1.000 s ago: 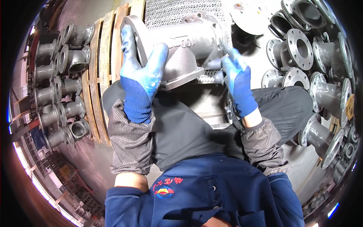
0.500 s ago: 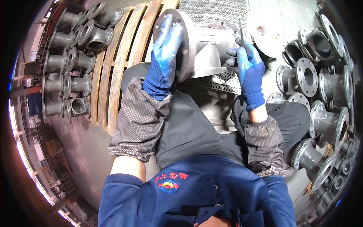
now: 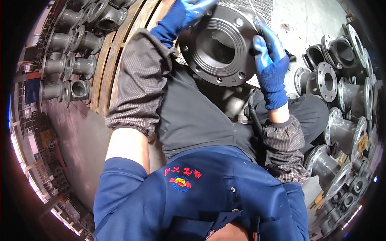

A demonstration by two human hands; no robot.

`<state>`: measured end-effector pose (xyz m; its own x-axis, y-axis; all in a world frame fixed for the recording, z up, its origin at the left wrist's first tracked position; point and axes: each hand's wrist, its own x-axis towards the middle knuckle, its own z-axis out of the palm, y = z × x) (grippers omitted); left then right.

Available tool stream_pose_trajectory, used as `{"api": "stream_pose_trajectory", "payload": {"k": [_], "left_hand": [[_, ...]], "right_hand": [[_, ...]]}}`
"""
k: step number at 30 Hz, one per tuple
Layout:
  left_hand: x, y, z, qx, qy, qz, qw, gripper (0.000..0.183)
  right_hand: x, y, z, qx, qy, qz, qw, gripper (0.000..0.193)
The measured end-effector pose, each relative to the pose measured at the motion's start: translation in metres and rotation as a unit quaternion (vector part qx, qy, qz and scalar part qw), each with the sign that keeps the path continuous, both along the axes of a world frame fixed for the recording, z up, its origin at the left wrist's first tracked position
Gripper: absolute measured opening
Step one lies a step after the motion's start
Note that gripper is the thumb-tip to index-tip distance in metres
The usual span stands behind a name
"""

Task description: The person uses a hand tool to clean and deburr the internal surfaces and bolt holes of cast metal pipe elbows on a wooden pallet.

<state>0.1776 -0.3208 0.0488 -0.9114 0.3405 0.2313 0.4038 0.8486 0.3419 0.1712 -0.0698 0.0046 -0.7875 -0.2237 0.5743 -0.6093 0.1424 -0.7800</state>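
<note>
A grey flanged pipe casting [image 3: 193, 58] rests in front of my knees with its round bore and ringed flange face turned up toward me. My left hand [image 3: 187, 14], in a blue coated glove, reaches over the upper left rim of the flange with its fingers stretched out. The picture's top edge cuts off part of that hand. At the flange's right rim is my gloved right hand [image 3: 270, 54], its fingers curled around a thin, rod-like tool [image 3: 252, 7]. Only a slim length of the tool shows, so its exact kind is unclear.
Beneath and behind the casting lies a patterned metal grating [image 3: 261, 5]. A wooden pallet [image 3: 108, 60] is to the left, with rows of flanged castings [image 3: 60, 64] past it. More flanged castings [image 3: 315, 82] crowd the floor on the right, close to my right knee.
The casting has swung from lying sideways to showing its flange face and bore toward me. My left hand has moved up and slightly right along the flange; my right hand has shifted slightly right.
</note>
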Motion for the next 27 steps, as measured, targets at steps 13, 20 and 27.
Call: {"api": "stream_pose_trajectory", "payload": {"k": [13,20,27], "left_hand": [[-0.015,-0.001,-0.052,0.448,-0.006,0.207,0.87,0.039],[-0.013,0.02,-0.028,0.492,-0.098,0.198,0.842,0.043],[-0.017,0.049,-0.026,0.186,0.087,0.042,0.978,0.033]], "right_hand": [[-0.051,0.019,-0.014,0.028,0.013,-0.013,0.999,0.025],[-0.021,0.04,-0.029,-0.11,-0.24,-0.064,0.962,0.023],[-0.04,0.062,-0.051,-0.249,-0.337,-0.057,0.906,0.018]]}}
